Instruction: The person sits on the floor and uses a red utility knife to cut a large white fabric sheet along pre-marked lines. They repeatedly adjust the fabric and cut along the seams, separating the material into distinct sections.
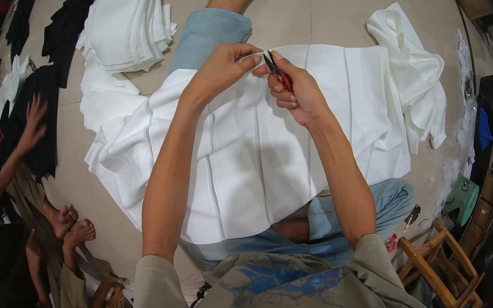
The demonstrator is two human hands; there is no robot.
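Note:
A wide sheet of white fabric [283, 149] with several grey lengthwise lines lies across my lap and legs. At its far edge, my left hand [225, 69] is closed, pinching the fabric edge between thumb and fingers. Close beside it, my right hand [302, 93] is wrapped round small scissors [282, 77] with red handles and dark blades. The blades point up and away from me, right at the fabric edge next to my left fingertips. Whether thread lies between the blades is too small to tell.
At the far left a stack of white fabric pieces [123, 30] lies on the tiled floor, near black cloth [44, 111]. Crumpled white cloth [414, 65] spreads at the right. Another person's raised hand [32, 123] shows at left. Wooden stools [442, 265] stand at both near corners.

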